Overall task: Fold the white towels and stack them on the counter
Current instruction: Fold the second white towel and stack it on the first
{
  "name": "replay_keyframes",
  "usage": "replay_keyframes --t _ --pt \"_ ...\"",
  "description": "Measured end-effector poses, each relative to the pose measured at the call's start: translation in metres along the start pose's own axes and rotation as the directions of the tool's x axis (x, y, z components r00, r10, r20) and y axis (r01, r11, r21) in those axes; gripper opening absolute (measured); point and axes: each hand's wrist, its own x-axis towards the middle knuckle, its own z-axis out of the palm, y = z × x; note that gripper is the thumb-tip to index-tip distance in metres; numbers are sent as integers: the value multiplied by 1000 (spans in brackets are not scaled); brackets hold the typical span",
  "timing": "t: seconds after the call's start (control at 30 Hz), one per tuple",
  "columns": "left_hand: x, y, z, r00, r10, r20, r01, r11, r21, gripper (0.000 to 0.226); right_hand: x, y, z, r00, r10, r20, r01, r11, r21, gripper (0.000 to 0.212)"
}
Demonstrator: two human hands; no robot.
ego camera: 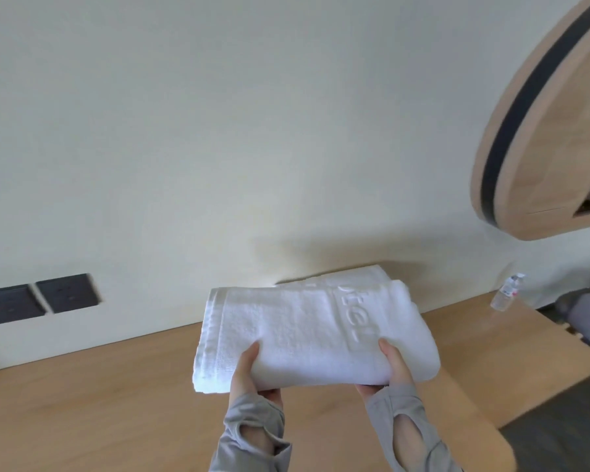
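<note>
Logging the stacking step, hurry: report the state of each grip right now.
Left grip: holds the folded white towel, thumb on top.
Right grip: holds the same towel, thumb on top.

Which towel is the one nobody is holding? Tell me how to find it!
Look along the wooden counter to where it meets the cream wall. The back towel, folded and white, sits there, mostly hidden behind the front towel. No hand touches it, while the left hand and right hand grip the front one.
</note>
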Motion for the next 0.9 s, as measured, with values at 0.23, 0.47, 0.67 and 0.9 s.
replay_keyframes --t 0.23,0.47,0.67,0.9 --pt "-17 -71 75 999 16 49 -16 1000 12 34 22 -99 -15 998 -1 58 0 1000 20 17" --pt "0 -93 120 997 58 42 -58 998 -4 40 68 -138 1 992 7 123 -4 1000 -27 21" --pt "44 -94 155 997 56 44 -54 998 -42 30 130 -148 33 988 11 153 -2 998 -59 27" --pt "95 -98 183 997 74 7 -73 992 -99 32 188 -151 69 978 13 206 7 996 -94 38"
